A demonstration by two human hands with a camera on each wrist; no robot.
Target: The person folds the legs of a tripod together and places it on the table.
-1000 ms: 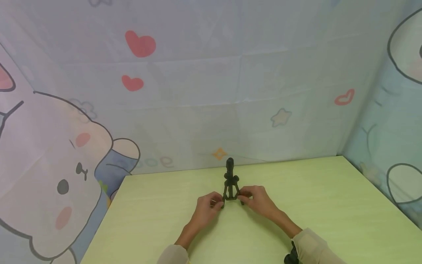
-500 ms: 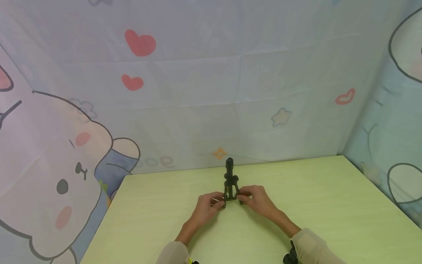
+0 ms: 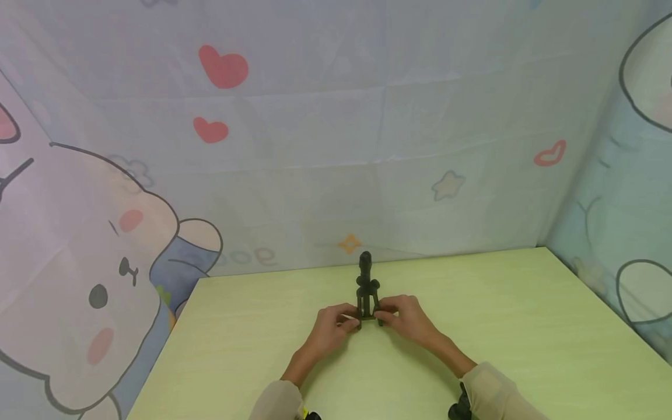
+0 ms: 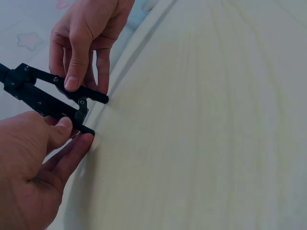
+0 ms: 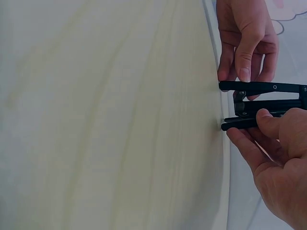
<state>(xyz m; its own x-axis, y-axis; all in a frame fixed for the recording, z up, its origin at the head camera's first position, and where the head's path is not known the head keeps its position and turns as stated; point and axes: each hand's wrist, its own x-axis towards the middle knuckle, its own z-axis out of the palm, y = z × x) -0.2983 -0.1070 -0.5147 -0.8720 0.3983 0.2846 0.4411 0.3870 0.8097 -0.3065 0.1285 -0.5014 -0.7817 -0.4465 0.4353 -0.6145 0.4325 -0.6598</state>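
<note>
1. First, low over the counter (image 3: 231,350): clad in a pale left sleeve (image 3: 278,399) and a matching right sleeve (image 3: 499,391). With a dark item (image 3: 460,408) by the right sleeve and a smaller black-and-yellow item (image 3: 313,416) by the left one, both too cropped to identify.

2. Pinching, with the left hand (image 3: 333,326), the left leg (image 5: 261,86) of a black tripod (image 3: 365,280): gripped low, near its foot, between thumb and fingers.

3. Pinching likewise, with the right hand (image 3: 406,318), the right leg (image 4: 98,96): held with the thumb laid against it and fingers behind.

4. Between the hands: standing upright on the counter, near the far edge, about midway between the two far corners. Linked low between the legs by a crosspiece (image 3: 369,318), set only narrowly apart at the feet, fitted with round knobs at mid-height and topped with a rounded end.

5. Beyond the far edge: hung with a creased pale cloth (image 3: 315,192), printed with red hearts (image 3: 223,67), a star (image 3: 448,185) and a small orange motif (image 3: 349,243).

6. Past the counter's left edge: printed large with a cartoon animal (image 3: 73,256).
</note>
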